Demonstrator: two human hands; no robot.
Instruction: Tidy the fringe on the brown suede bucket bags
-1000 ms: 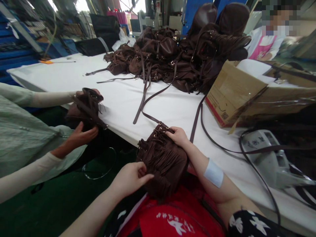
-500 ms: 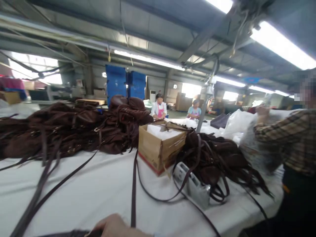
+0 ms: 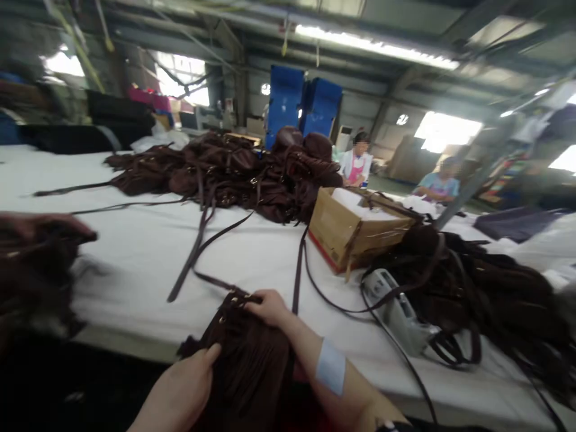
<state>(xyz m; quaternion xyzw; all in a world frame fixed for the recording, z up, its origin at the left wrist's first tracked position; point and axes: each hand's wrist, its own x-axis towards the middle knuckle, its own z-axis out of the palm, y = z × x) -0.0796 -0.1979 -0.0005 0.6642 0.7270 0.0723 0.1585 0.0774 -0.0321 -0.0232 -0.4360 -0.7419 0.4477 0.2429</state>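
A dark brown leather bag point(image 3: 252, 360) with metal rings hangs over the near edge of the white-covered table point(image 3: 135, 264), gripped from both sides. My left hand point(image 3: 184, 378) is closed on its left side, thumb on top. My right hand point(image 3: 269, 307) pinches its upper edge near the metal fittings; a white patch sits on that forearm. The bag's strap point(image 3: 216, 279) runs away from it over the tabletop. The bag's lower part drops out of view.
A pile of brown bags point(image 3: 234, 168) lies across the back. Right of it stand a cardboard box point(image 3: 355, 234) with white filling, a grey device point(image 3: 398, 312) and more brown bags point(image 3: 490, 288). Another brown bag point(image 3: 36, 264) is at left. Two people sit beyond the table.
The view has swung left and down. Both hands and the brown bag now show at the table edge, where only one hand showed before. The plaid-sleeved person has left the view.
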